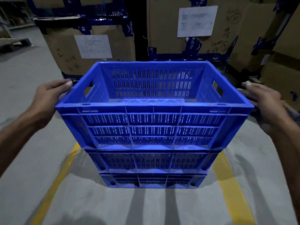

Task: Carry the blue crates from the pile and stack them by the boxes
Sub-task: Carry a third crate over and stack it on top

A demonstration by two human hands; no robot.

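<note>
Three blue crates stand stacked on the concrete floor [29,159], and the top crate [152,101] is open and holds nothing; its slotted walls and ribbed bottom show plainly. The middle crate [151,159] and the bottom crate [152,180] sit squarely under it, their insides hidden. The left hand [50,93] is at the top crate's left rim, thumb lying along the rim's edge beside the handle slot, the fingers bent down over the outer side where they cannot be followed. The right hand [261,96] is at the right rim, thumb out straight near the edge, the fingers dropping behind the crate wall; whether either hand truly grips the rim or only rests against it, I cannot tell. Both forearms reach in from the near corners, well apart, with the stack between them. Just behind the stack stand tall cardboard boxes: the left box [65,51] carries a white paper sheet [93,46] and blue tape, the right box [164,26] another paper sheet [197,21] and some handwriting. A dark gap runs between them. The stack stands between two yellow floor lines [230,184] painted on the grey floor, with bare floor on both sides and in front. Farther left the floor opens out towards a dim pallet [14,43] and shelving, blurred in the low light.
</note>
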